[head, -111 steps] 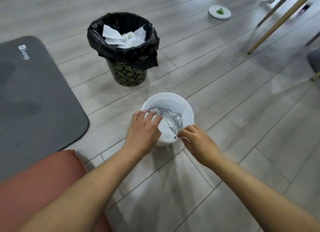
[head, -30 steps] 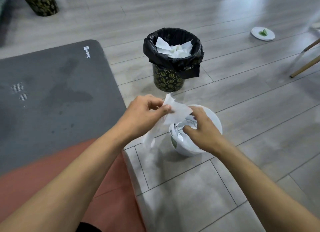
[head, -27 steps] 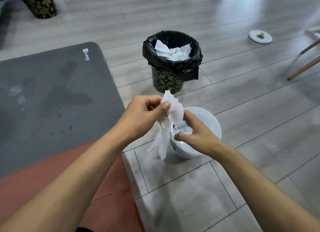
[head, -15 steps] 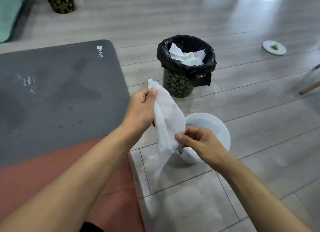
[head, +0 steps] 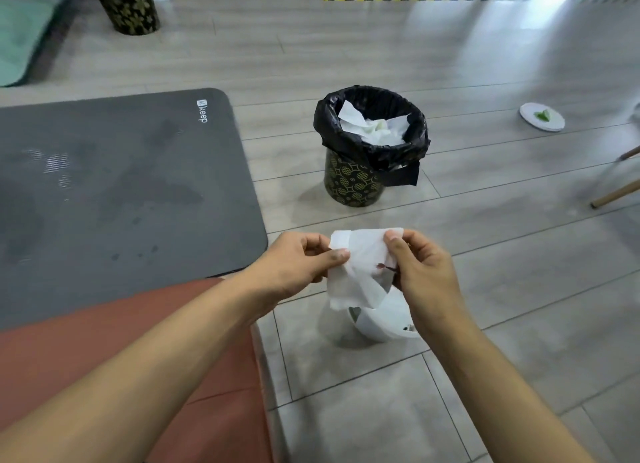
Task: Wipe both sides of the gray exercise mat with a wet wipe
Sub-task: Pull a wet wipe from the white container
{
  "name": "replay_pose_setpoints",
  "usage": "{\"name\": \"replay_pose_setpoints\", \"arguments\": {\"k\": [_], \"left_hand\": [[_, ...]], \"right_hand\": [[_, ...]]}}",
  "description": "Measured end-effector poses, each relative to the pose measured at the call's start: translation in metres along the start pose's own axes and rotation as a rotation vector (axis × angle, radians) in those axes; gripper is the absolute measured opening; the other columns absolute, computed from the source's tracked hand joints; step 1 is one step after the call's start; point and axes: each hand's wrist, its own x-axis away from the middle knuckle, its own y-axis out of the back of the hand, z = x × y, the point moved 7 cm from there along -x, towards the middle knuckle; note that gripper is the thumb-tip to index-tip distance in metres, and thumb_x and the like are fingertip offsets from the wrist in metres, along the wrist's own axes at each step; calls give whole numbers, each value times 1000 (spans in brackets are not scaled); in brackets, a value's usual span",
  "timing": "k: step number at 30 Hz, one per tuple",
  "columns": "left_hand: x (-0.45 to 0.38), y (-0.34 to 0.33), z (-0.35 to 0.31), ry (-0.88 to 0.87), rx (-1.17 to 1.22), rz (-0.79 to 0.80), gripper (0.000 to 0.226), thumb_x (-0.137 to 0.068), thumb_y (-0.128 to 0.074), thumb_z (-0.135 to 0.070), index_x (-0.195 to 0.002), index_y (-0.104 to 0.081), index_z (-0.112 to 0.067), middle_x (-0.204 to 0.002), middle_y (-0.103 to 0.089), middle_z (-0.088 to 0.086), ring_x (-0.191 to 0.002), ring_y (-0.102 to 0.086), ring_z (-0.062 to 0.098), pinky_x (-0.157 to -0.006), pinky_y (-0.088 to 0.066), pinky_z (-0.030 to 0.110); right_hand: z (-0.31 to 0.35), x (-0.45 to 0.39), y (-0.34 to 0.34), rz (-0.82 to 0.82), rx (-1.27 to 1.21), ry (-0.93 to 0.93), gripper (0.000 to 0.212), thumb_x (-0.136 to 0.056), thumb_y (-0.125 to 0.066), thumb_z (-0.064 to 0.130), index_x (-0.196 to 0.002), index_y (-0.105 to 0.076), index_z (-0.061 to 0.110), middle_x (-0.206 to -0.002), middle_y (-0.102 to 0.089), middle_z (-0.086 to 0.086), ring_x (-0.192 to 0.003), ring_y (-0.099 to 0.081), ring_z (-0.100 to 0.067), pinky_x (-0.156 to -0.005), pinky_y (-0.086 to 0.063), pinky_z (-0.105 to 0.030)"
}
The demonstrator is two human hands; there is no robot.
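The gray exercise mat (head: pixel 114 189) lies flat on the floor at the left, with darker damp patches on it and a white logo at its far right corner. A white wet wipe (head: pixel 360 268) hangs between my hands above the floor. My left hand (head: pixel 298 265) pinches its left edge and my right hand (head: pixel 420 272) pinches its top right corner. Below the wipe stands the white wipe tub (head: pixel 384 320), partly hidden by the wipe and my right hand.
A patterned bin (head: pixel 370 147) with a black liner and used white wipes stands behind my hands. A reddish mat (head: pixel 114 345) lies under my left arm. A small white plate (head: pixel 542 117), wooden chair legs (head: pixel 616 192), a second patterned bin (head: pixel 126 4) and a green mat (head: pixel 20 33) lie farther off.
The wipe has come out of the white tub. Both hands have lifted clear of the tub and now hold the wipe spread between them; before, my right hand was at the tub's rim.
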Motion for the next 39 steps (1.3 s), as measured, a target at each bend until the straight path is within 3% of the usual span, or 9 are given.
{"name": "replay_pose_setpoints", "arguments": {"k": [4,8,11,16,19,23,26,30,39], "left_hand": [[5,12,-14,-157,-133,-141,22,-93,-74,-33,-73,-74,-22,-77,-76,1,-70,-65,9,-84,-57,41],[15,27,-35,-288,-296,-335,23,-92,-73,-38,-72,-72,-26,-78,-70,-21,-66,-60,-1,-64,-44,15],[22,26,-48,-389,-312,-301,27,-95,-69,-35,-69,-67,-27,-114,-68,-28,-92,-66,0,-78,-44,16],[24,20,-49,-427,-155,-229,22,-100,-64,-25,-80,-68,-15,-70,-67,-21,-67,-60,-7,-64,-41,10],[24,22,-52,-439,-63,-240,13,-100,-65,-21,-93,-74,-15,-88,-76,-12,-81,-69,4,-73,-49,12],[23,19,-48,-333,140,-147,25,-92,-74,-13,-117,-70,-19,-115,-76,-6,-97,-74,19,-81,-59,30],[23,14,-48,-286,239,-81,49,-87,-72,8,-127,-62,-17,-124,-73,-5,-102,-73,25,-77,-59,38],[21,14,-41,-176,410,-44,54,-86,-61,21,-127,-60,-13,-120,-75,1,-102,-71,24,-83,-59,44],[22,31,-8,133,531,-174,40,-87,-71,5,-125,-64,-6,-109,-78,10,-82,-75,19,-70,-61,32]], "right_hand": [[-6,-2,10,-95,-17,-47,15,-95,-63,22,-94,-71,9,-69,-68,-1,-59,-62,-11,-55,-51,-25],[-12,-7,20,-183,-5,-89,12,-88,-71,27,-96,-70,19,-74,-71,-5,-61,-62,-16,-66,-54,-34],[-14,-10,24,-180,54,-102,19,-85,-73,30,-103,-66,27,-77,-70,-5,-61,-61,-17,-66,-54,-36],[-8,-9,11,-15,115,-74,18,-95,-58,19,-96,-76,18,-88,-73,-7,-69,-60,-13,-63,-49,-27],[-1,-5,3,51,119,-67,25,-94,-55,26,-86,-76,14,-89,-72,-6,-75,-60,-13,-65,-47,-25],[7,2,-10,202,205,90,46,-80,-62,64,-88,-72,20,-105,-68,-1,-99,-63,-8,-90,-47,-27],[-9,4,-28,411,-17,-4,65,-75,-74,58,-121,-59,16,-123,-65,-9,-119,-58,-28,-104,-42,-47],[-26,23,-55,628,-336,-253,72,-83,-72,37,-140,-45,2,-138,-54,-19,-130,-49,-34,-106,-44,-44],[-20,16,-55,415,-387,-237,38,-90,-57,11,-128,-57,2,-124,-65,-18,-116,-61,-33,-96,-51,-44]]}}
